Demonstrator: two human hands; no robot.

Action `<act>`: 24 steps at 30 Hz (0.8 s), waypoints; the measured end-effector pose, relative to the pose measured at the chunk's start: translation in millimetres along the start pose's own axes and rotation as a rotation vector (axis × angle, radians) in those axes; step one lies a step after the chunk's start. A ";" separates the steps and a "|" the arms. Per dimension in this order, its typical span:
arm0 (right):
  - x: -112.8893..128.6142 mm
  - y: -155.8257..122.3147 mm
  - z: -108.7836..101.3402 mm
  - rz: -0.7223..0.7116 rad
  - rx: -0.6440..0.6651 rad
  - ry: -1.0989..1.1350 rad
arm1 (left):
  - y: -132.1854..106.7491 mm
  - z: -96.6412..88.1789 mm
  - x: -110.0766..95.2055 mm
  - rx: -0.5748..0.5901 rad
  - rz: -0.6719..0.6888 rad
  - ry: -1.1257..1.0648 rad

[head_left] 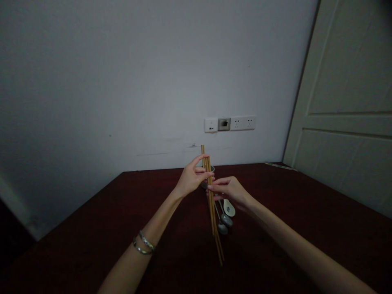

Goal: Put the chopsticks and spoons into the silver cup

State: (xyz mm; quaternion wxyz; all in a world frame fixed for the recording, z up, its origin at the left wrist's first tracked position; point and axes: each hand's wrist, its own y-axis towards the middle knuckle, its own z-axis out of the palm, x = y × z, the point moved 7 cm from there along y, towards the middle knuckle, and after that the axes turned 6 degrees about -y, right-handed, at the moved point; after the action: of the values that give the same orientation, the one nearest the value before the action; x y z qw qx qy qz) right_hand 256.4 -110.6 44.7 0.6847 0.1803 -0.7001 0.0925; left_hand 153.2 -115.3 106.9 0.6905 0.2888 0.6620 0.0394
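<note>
Above a dark red-brown table (275,245), both my hands hold a bundle of wooden chopsticks (211,204) nearly upright, tips pointing down toward me. My left hand (191,177), with two bracelets on its wrist, pinches the sticks near their top. My right hand (228,188) pinches them a little lower from the right side. Under my right hand lie metal spoons (225,222) and a white ceramic spoon (229,208) on the table. A small grey bowl (204,183) shows partly behind the sticks.
A white wall with a row of sockets (229,123) stands behind the table. A pale panelled door (346,110) is at the right. The room is dim. A narrow light strip (280,166) lies at the table's far right edge.
</note>
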 end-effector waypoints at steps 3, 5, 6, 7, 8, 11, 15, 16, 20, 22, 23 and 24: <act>1.2 0.3 2.5 0.018 0.031 0.017 | -0.4 0.0 -1.3 0.026 -0.019 -0.003; 1.8 0.8 4.3 0.024 0.049 0.024 | -0.9 -0.5 -3.3 0.044 -0.021 -0.002; 2.1 1.2 5.2 0.025 0.055 0.026 | -1.2 -0.8 -4.3 0.053 -0.020 0.000; 2.4 1.7 6.1 0.024 0.059 0.026 | -1.4 -1.1 -5.1 0.061 -0.018 0.003; 2.9 2.2 7.1 0.019 0.064 0.027 | -1.7 -1.6 -5.7 0.066 -0.016 0.008; 4.2 3.8 9.8 0.014 0.070 0.033 | -2.1 -3.7 -6.8 0.063 -0.005 0.022; 7.1 7.3 12.1 0.012 0.075 0.015 | -0.5 -11.9 -13.8 0.023 0.057 0.016; 8.3 9.1 11.8 0.011 0.076 0.006 | 0.4 -16.5 -16.7 -0.002 0.077 0.012; 18.7 24.5 -0.4 -0.015 0.041 0.015 | 5.8 -45.9 -21.9 -0.150 0.102 0.009; 28.5 38.3 -14.1 -0.046 0.001 0.039 | 9.3 -65.4 -15.7 -0.240 0.078 0.020; 34.5 46.7 -22.5 -0.065 -0.024 0.048 | 10.9 -76.0 -9.7 -0.289 0.060 0.024; 41.0 55.9 -31.8 -0.084 -0.052 0.049 | 12.2 -86.9 -1.9 -0.340 0.037 0.025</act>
State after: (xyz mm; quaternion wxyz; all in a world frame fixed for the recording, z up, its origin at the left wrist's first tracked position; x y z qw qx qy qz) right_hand 264.7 -52.4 93.4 0.7095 0.1894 -0.6770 0.0499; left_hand 75.5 -75.9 117.8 0.7203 0.1793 0.6489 0.1671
